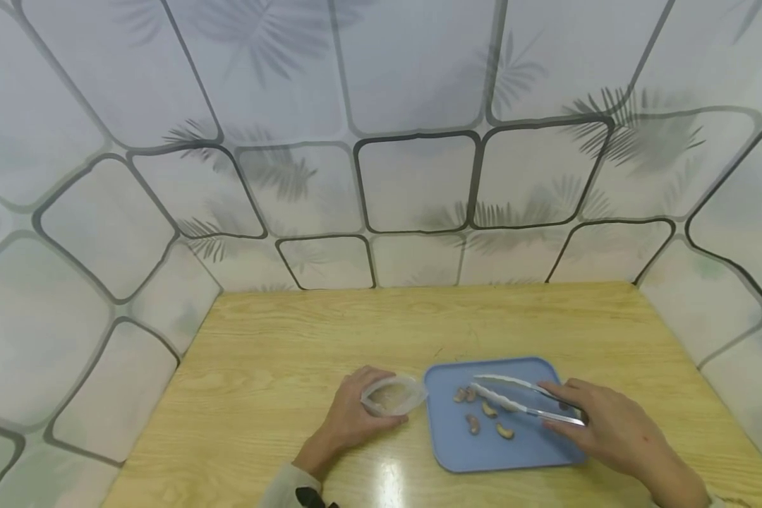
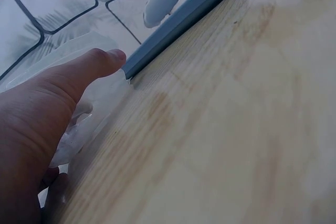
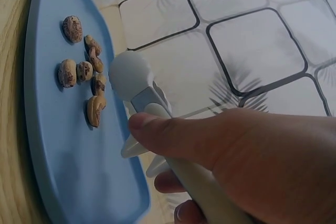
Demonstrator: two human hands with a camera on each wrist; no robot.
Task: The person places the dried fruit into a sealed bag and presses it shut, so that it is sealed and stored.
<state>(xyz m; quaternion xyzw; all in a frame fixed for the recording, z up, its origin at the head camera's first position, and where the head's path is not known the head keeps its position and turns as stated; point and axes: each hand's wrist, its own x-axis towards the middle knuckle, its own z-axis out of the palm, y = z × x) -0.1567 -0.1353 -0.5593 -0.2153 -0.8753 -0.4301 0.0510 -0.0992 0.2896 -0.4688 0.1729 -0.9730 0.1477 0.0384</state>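
Hands [image 1: 612, 425] gripping tongs [image 1: 505, 403] and container [image 1: 392, 397], cashews [image 1: 504, 431] between

Leaf-print walls [image 1: 419, 183] around the table [image 1: 292, 331] suggest a booth.

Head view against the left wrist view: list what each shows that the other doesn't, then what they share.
Head only: the right hand gripping the tongs, and the nuts lying on the tray.
Left wrist only: a close, low side look at the tray's outer edge.
Both: the left hand around the translucent container, part of the tray, a white end of the tongs, the wooden tabletop and the patterned wall.
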